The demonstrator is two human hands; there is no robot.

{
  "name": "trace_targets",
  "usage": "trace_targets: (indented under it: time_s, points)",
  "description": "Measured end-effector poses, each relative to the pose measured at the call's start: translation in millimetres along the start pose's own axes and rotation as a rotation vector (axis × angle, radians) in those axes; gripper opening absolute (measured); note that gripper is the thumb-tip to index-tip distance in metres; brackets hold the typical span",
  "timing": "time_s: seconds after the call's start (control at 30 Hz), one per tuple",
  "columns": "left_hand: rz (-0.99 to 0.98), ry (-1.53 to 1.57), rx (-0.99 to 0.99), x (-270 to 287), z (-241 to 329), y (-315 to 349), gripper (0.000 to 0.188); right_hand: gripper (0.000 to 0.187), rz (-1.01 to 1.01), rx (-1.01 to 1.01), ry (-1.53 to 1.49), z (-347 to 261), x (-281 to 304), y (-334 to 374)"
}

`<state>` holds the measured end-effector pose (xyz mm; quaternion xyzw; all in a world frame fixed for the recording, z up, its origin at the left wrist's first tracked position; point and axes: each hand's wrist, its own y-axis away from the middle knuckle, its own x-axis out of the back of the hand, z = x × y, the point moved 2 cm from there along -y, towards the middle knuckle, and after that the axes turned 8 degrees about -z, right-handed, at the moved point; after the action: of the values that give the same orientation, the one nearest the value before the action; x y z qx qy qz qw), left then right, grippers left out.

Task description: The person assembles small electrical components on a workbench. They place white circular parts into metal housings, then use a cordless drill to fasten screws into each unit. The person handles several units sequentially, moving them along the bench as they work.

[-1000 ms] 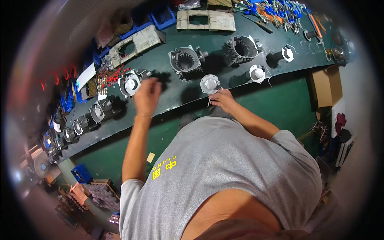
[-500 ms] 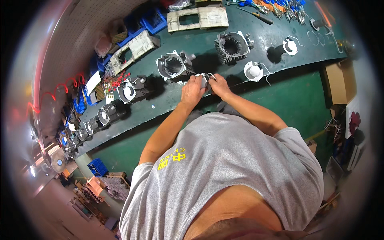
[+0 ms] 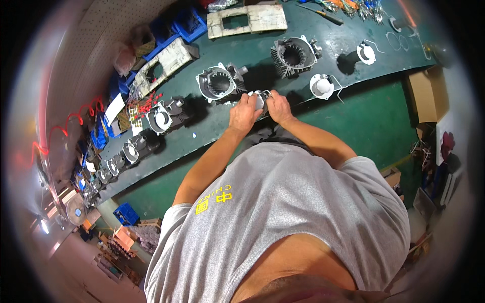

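Two-handed hold on the round part at the front of the bench
The left hand (image 3: 244, 113) and right hand (image 3: 279, 107) are close together, clamped on opposite sides of the round part (image 3: 259, 102). The part is at the front edge of the green bench (image 3: 252, 53), just right of a hollow housing (image 3: 217, 83); the fingers hide whether it rests on the surface. It appears to be metal: judge it stiff, fairly weighty for its size, and possibly slippery. Grip the body or rim; the bent wire (image 3: 268, 93) probably flexes and makes a poor handle.
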<state>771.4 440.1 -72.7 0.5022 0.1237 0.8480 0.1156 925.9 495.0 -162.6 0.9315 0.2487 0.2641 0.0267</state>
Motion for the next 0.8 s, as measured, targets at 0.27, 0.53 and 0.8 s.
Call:
trace_targets:
  time_s: [0.27,0.53,0.8]
  points:
    - [0.094,0.052,-0.101,0,-10,5,0.053,0.025,0.055,0.106,-0.164,-30,15,3]
    - [0.155,0.218,-0.204,30,-30,56,0.051,0.032,-0.574,0.277,0.215,-108,53,3]
    - [0.298,0.315,-0.132,71,-34,106,0.046,0.029,-0.62,0.2,-0.009,-163,23,-7]
